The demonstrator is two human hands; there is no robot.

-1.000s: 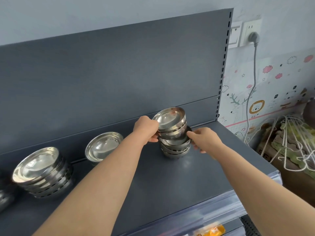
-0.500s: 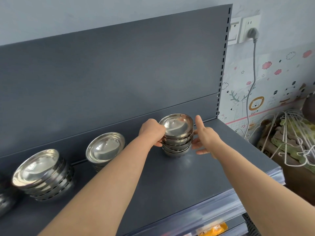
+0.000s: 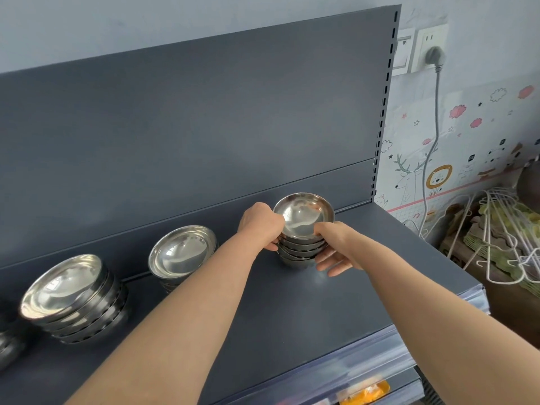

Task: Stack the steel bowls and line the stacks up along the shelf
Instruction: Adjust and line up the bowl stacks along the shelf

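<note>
While the stack of bowls (image 3: 302,241) is sitting near the right end of the shelf (image 3: 306,305), the left hand (image 3: 261,226) and right hand (image 3: 336,247) are gripping its sides; two more stacks (image 3: 182,255) (image 3: 73,299) are standing leftward.

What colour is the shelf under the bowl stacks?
Dark blue-grey metal shelf, matching its back panel; head view.

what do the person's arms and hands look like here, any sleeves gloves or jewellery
Both forearms are bare for their whole visible length: no sleeve reaches into the picture. The left hand and the right hand are ungloved. No watch, bracelet or ring shows on either wrist or on the fingers that can be seen. No markings, tape or cables appear on either arm.
</note>
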